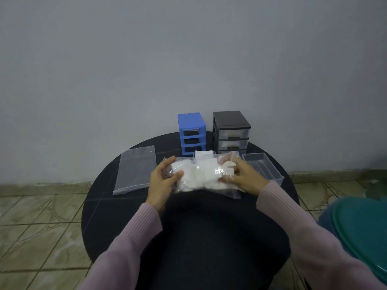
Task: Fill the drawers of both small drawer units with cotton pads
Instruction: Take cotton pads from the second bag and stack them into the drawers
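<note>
Fingers of both hands, left hand (162,181) and right hand (244,177), curled round a clear bag of cotton pads (204,176) before two drawer units (231,132).

A plain grey-blue painted wall (188,59) meets a floor of mottled beige-green tiles (41,227) — a round black table (100,216) stands against it, dimly lit.
</note>
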Action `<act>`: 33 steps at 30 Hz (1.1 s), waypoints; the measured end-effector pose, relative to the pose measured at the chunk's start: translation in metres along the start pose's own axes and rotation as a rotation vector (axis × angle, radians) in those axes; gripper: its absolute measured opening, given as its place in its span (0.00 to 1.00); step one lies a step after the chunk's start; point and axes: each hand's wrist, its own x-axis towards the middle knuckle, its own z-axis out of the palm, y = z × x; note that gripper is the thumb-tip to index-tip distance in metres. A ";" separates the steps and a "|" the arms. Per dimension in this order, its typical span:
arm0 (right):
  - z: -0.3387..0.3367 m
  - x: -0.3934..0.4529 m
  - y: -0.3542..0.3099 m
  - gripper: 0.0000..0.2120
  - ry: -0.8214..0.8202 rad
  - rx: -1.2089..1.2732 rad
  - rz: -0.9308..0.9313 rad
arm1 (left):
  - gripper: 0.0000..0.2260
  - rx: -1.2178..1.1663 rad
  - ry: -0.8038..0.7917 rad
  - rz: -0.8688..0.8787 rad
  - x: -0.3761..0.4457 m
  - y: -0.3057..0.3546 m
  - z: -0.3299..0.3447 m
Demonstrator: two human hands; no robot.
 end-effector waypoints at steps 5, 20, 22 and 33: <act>-0.006 -0.001 0.005 0.17 0.027 0.005 0.004 | 0.19 0.018 -0.007 -0.046 -0.001 0.002 0.000; -0.001 0.006 0.015 0.07 0.142 0.193 0.149 | 0.18 0.354 0.167 -0.161 0.007 -0.003 -0.019; -0.003 0.005 0.015 0.10 0.146 0.231 0.170 | 0.19 0.428 0.179 -0.123 0.010 -0.003 -0.020; -0.010 0.007 0.011 0.14 0.188 0.450 0.251 | 0.26 0.838 0.301 0.015 0.008 0.000 -0.010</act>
